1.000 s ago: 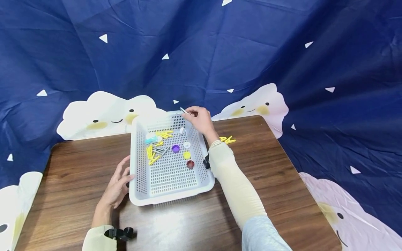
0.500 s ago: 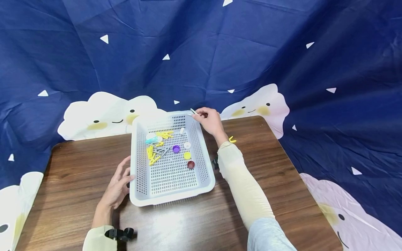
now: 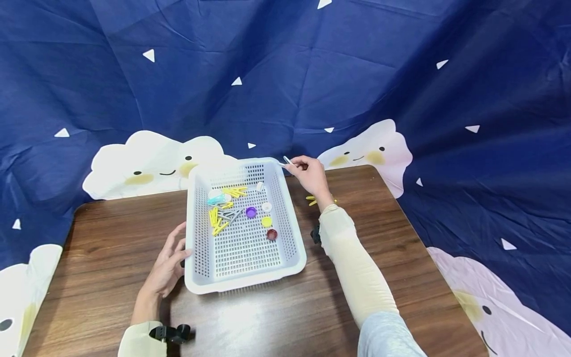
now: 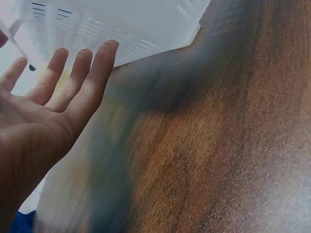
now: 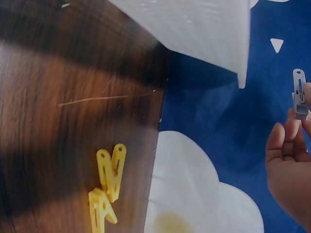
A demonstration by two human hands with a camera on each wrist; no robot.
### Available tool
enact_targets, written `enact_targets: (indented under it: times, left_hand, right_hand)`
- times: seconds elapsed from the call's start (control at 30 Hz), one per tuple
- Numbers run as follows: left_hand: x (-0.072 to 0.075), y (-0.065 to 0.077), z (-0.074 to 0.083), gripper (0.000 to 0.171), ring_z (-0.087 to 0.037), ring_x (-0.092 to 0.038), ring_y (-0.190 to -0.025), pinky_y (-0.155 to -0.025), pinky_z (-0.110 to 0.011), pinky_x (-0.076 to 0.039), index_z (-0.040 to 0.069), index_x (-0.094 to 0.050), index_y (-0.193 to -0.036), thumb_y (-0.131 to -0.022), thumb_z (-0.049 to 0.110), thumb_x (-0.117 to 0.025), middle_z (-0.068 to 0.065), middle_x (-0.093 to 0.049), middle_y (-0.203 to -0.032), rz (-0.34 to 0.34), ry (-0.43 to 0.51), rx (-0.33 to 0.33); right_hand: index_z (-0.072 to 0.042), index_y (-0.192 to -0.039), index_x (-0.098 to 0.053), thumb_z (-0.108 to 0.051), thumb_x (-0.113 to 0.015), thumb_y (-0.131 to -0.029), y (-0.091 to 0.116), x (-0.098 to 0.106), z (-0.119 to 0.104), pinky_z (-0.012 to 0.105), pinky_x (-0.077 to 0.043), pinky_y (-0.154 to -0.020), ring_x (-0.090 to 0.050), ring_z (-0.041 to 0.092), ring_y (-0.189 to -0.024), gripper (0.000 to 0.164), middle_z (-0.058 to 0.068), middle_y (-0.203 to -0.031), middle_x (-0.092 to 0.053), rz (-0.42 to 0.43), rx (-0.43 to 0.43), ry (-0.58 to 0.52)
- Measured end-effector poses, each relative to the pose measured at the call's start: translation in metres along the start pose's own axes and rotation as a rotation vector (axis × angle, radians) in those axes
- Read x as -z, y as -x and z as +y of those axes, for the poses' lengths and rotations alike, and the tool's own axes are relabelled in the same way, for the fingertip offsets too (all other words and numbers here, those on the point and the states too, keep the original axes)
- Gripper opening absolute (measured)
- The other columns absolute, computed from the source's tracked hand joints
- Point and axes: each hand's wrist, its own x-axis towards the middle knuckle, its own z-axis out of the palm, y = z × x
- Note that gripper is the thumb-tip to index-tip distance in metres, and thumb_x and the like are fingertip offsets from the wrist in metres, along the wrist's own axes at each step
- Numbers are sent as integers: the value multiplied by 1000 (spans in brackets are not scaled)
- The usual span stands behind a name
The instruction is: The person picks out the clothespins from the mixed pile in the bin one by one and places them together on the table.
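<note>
My right hand (image 3: 312,176) pinches a grey clothespin (image 5: 300,97) just beyond the back right corner of the white perforated basket (image 3: 245,287). My left hand (image 3: 165,267) holds the basket's left rim, thumb on top; in the left wrist view its fingers (image 4: 95,80) lie loosely along the outer wall. Inside the basket are several yellow clothespins (image 3: 235,191), grey clothespins (image 3: 230,214), a light-blue clothespin (image 3: 216,199) and bottle caps, among them a purple cap (image 3: 251,212), a yellow cap (image 3: 266,221) and a dark red cap (image 3: 272,234).
Yellow clothespins (image 5: 112,174) lie on the wooden table (image 3: 392,277) right of the basket, partly hidden by my right wrist in the head view. A blue curtain (image 3: 276,74) with cloud prints hangs behind the table's back edge.
My right hand has moved rightward with the grey clothespin, from over the basket's back part to past its right corner. The left hand and basket stay in place.
</note>
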Motion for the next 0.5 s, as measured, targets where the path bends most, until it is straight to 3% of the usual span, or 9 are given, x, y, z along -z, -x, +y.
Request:
enact_targets:
  times: [0.5]
  left_hand:
    - [-2, 0, 0, 69, -19, -58, -122, -86, -48, -54, 26, -16, -162, -105, 7, -49, -9, -45, -144, 24, -8, 9]
  right_hand:
    - [0, -102, -77, -19, -80, -88, 11, 7, 40, 25, -44, -73, -57, 15, -76, 24, 9, -87, -70, 69, -26, 74]
